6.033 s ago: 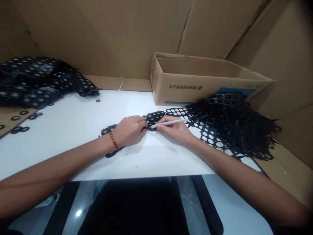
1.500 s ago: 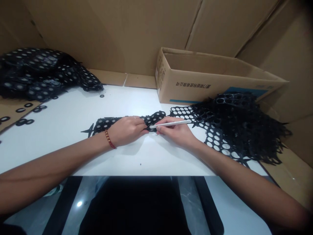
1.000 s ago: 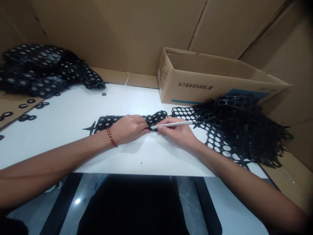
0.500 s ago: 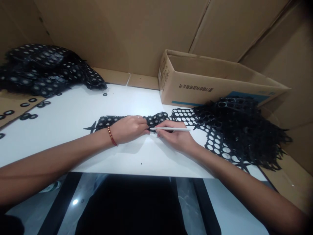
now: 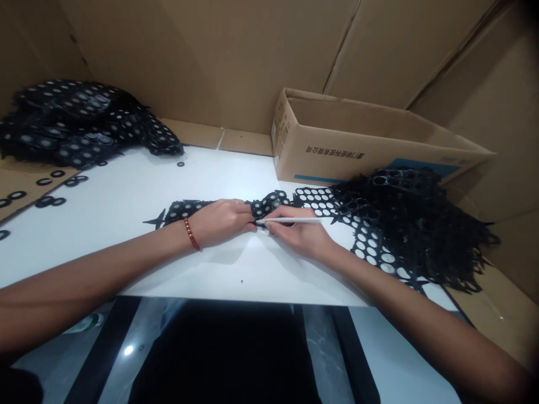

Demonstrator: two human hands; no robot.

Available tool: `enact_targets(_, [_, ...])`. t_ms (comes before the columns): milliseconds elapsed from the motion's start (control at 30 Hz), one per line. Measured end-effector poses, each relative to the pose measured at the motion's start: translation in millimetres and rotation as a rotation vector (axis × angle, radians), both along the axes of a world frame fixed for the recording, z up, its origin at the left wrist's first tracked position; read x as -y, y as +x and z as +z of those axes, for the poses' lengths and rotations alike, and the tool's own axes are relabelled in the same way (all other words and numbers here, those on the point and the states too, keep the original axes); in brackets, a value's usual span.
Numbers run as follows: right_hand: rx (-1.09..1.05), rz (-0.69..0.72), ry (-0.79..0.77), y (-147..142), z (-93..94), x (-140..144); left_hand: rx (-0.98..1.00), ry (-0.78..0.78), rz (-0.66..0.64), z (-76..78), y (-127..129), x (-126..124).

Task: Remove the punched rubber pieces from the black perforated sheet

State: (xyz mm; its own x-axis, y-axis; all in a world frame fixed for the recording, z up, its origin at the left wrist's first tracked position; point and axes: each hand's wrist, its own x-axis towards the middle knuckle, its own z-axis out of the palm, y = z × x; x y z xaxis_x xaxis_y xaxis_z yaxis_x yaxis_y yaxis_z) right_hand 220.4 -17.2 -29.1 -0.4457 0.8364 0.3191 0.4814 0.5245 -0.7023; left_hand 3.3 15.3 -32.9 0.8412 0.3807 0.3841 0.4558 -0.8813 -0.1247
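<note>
A strip of black rubber sheet (image 5: 180,210), dotted with ring shapes, lies across the middle of the white table. My left hand (image 5: 227,222) is closed on this strip, its fingertips at the near edge and partly hidden. In my right hand (image 5: 301,234) is a slim white pen-like tool (image 5: 292,220), held like a pencil. Its tip meets the strip right beside my left fingertips; the exact contact is too small to make out. The strip's right end curls up behind my right fingers.
Behind, to the right, stands an open cardboard box (image 5: 332,150). A heap of punched-out black sheets (image 5: 415,224) lies in front of it. Ring-filled black sheets (image 5: 80,120) are piled at the far left, with several loose black rings (image 5: 44,202) nearby. Cardboard walls (image 5: 202,67) enclose the table.
My right hand and the white tool have shifted slightly left, towards my left fingertips. The strip's curled right end has moved a little. My left hand stays nearly still.
</note>
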Motion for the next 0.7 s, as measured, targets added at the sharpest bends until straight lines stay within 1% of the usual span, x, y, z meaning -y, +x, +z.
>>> enact_targets(100, [-0.001, -0.014, 0.011, -0.3, -1.6, 0.0, -0.004, -0.019, 0.006, 1.6, 0.0, 0.3])
enact_targets(167, [-0.046, -0.017, -0.041, -1.0, -1.3, -0.1, 0.002, -0.032, 0.016, 2.2, 0.1, 0.4])
enact_targets(267, [-0.133, -0.013, -0.160, -2.9, -0.2, -0.4, 0.019, -0.046, 0.028, 1.9, 0.2, 0.4])
enact_targets(367, [-0.167, -0.026, -0.195, -4.0, -0.6, 0.0, 0.031, -0.057, 0.031, 0.9, 0.0, 0.2])
enact_targets(500, [-0.144, -0.021, -0.133, -2.5, -4.3, 0.7, 0.035, -0.061, 0.028, 0.4, 0.0, -0.2])
enact_targets(700, [-0.012, -0.019, 0.018, -1.4, -8.8, 0.6, 0.016, -0.062, 0.023, 2.1, 0.4, -0.2])
